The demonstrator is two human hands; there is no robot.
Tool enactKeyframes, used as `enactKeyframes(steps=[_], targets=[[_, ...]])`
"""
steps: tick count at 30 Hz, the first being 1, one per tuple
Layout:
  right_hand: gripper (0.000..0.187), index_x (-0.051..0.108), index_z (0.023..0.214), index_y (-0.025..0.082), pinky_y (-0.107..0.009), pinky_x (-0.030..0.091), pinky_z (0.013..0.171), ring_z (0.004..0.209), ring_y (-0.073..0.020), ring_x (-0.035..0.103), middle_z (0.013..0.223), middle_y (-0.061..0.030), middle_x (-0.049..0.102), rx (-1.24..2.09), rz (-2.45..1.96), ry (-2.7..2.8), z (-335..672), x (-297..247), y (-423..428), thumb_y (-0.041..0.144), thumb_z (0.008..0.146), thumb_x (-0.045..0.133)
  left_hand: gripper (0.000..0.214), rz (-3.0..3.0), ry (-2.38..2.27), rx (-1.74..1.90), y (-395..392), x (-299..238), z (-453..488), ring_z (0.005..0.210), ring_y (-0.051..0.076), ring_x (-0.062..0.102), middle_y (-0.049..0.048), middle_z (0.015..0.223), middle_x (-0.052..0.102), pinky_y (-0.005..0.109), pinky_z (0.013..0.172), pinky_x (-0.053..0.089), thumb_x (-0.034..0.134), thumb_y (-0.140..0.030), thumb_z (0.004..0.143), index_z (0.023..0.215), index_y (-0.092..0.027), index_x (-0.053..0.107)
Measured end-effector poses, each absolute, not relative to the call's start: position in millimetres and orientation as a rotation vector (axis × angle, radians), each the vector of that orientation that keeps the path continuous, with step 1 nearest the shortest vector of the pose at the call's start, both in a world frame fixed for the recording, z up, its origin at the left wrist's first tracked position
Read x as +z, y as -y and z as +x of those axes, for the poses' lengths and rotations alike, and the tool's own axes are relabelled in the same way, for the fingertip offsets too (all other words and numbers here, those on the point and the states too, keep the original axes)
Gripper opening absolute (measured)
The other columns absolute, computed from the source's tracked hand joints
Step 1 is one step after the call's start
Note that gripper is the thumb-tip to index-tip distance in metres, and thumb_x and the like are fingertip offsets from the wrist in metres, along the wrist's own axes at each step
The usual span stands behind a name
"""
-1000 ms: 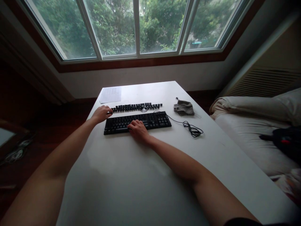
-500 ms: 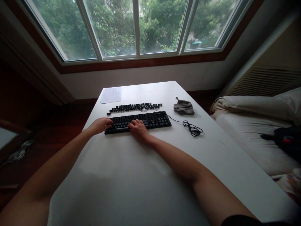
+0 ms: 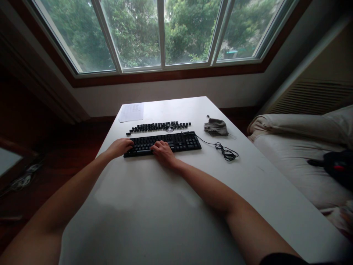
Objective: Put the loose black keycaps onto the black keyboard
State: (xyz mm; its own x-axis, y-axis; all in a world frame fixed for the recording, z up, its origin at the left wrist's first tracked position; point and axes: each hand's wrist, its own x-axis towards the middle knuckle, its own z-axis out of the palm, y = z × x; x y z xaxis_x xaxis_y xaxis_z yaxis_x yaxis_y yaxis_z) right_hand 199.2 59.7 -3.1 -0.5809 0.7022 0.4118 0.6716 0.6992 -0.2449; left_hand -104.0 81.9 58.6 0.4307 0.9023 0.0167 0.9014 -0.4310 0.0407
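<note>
The left hand [image 3: 121, 147] is resting at the left end of the keyboard [image 3: 182, 141], fingers curling in onto the end keys. Whether it is pinching anything, I cannot tell. The right hand [image 3: 162, 151] is lying knuckles-up over the near edge of the keyboard, left of its middle, fingers bent down onto the keys. Its grip is hidden too.

The keyboard is sitting crosswise on the far half of the table [image 3: 165, 206]. Its cable [image 3: 226, 151] is trailing right into a loose coil. Just beyond it, a row of loose keycaps [image 3: 158, 126] is lying parallel to it, apart from the board.

Judging from this, much is sitting undone: the long row of caps is off the board. The board itself is looking dark and filled across its width, though any empty spots are too small to make out.

A paper [image 3: 131, 112] is lying at the far left corner; its faint print is too small to read. A grey cloth [image 3: 216, 127] is sitting far right. No brand or label is showing legibly anywhere.
</note>
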Motion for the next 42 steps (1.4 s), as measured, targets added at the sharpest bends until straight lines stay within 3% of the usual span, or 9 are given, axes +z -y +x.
enactKeyframes(steps=[6,17,30,42], targets=[[0.018,0.070,0.114,0.024,-0.039,0.038,0.095,0.110,-0.0265,0.051,0.115,-0.0093,0.064,0.074,-1.047,2.425,199.1,-4.2,-60.3,0.022,0.098,0.062,0.029,2.668,-1.675,0.013,-80.9,59.2,-101.5,0.098,0.026,0.070,0.0050,0.109,0.077,0.034,0.081,0.051,0.054,-0.032,0.093,0.109,-0.029,0.078],[0.017,0.070,0.114,0.024,-0.038,0.037,0.094,0.110,-0.0259,0.051,0.115,-0.0089,0.064,0.075,-1.044,2.426,200.1,-2.1,-59.1,0.022,0.099,0.062,0.023,2.513,-1.925,0.022,-77.9,60.2,-97.3,0.092,0.026,0.071,0.0020,0.104,0.079,0.032,0.070,0.047,0.064,-0.038,0.088,0.104,-0.031,0.079],[0.019,0.070,0.114,0.024,-0.038,0.035,0.095,0.112,-0.0260,0.049,0.117,-0.0091,0.063,0.108,-1.061,2.429,199.5,-2.5,-58.7,0.020,0.098,0.061,0.028,2.516,-1.900,0.233,-68.3,46.0,-97.3,0.100,0.025,0.070,0.0022,0.115,0.077,0.034,0.082,0.050,0.056,-0.039,0.096,0.109,-0.031,0.079],[0.019,0.070,0.114,0.023,-0.038,0.035,0.094,0.111,-0.0259,0.049,0.116,-0.0091,0.063,0.112,-1.040,2.418,199.3,-4.9,-59.2,0.021,0.099,0.060,0.027,2.220,-1.922,0.319,-82.6,34.4,-117.1,0.092,0.022,0.072,0.0002,0.102,0.080,0.032,0.081,0.052,0.062,-0.038,0.091,0.108,-0.028,0.081]])
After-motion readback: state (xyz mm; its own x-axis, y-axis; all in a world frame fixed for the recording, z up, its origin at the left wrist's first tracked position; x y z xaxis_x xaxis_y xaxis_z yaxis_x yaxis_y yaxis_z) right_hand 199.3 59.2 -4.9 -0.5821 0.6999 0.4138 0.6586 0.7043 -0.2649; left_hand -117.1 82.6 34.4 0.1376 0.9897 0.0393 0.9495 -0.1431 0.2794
